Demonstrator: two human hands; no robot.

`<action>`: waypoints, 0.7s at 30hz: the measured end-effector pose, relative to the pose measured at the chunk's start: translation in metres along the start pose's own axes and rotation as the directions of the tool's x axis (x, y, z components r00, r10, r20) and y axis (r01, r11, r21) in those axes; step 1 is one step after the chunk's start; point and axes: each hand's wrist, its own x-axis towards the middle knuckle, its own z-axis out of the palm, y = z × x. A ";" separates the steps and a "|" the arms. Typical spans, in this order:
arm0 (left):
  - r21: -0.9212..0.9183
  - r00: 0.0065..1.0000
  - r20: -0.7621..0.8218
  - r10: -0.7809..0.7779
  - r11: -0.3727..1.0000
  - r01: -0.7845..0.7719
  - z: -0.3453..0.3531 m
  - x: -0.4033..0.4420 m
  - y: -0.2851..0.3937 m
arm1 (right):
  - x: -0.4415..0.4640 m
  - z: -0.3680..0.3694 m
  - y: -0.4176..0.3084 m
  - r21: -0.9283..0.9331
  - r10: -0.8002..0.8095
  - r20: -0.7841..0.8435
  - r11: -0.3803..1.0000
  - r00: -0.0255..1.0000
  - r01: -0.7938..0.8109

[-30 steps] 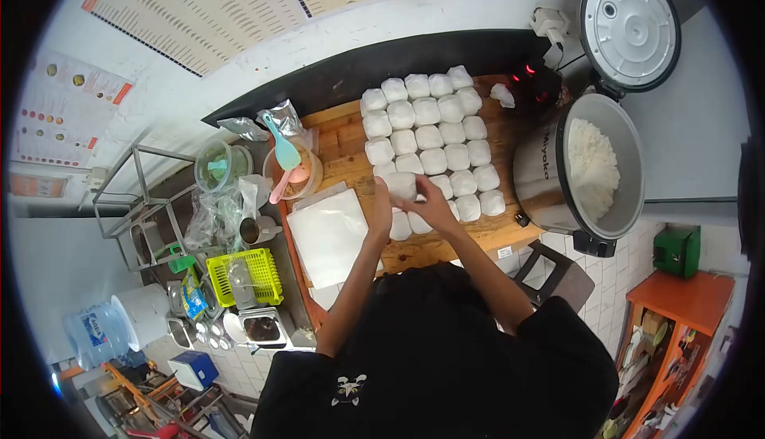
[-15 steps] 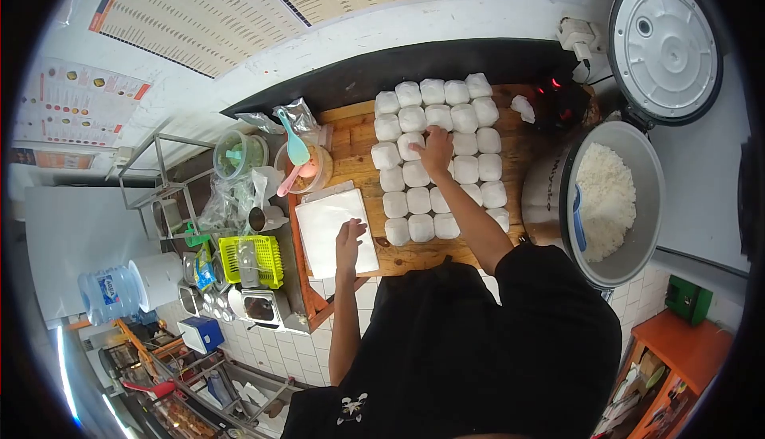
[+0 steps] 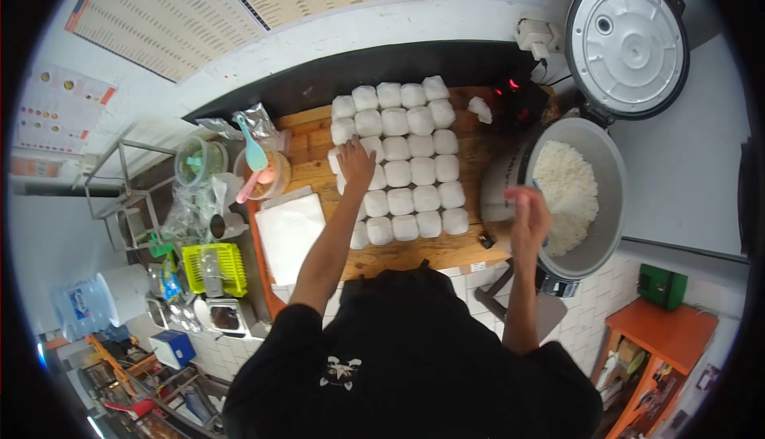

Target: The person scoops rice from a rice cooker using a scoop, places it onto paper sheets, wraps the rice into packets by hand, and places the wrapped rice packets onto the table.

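Left hand has moved onto the white bundles on the table, fingers spread, and right hand to the rice cooker, though blur means I cannot tell its grip.

We cannot see all of the rounded white wrapped parcels, because the bare left hand and its forearm cover some. The bare right hand is blurred, and we catch only scraps of the slim blue utensil behind it. We cannot make out the fine print on the beige paper poster, cut off above, while the black cloth shirt runs off below.
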 end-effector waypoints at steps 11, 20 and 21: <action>-0.189 0.990 0.133 0.043 0.982 -0.017 0.028 -0.004 0.008 | -0.001 -0.139 0.020 -0.123 0.154 -0.173 0.977 0.973 -0.177; -0.954 0.963 0.247 -0.110 0.144 0.262 -0.072 -0.053 0.008 | 0.028 -0.037 0.012 0.204 0.060 0.194 0.974 0.979 -0.100; -0.957 0.959 0.271 -0.079 0.088 0.278 -0.086 -0.054 0.008 | 0.022 -0.015 0.010 0.234 0.058 0.262 0.964 0.963 -0.122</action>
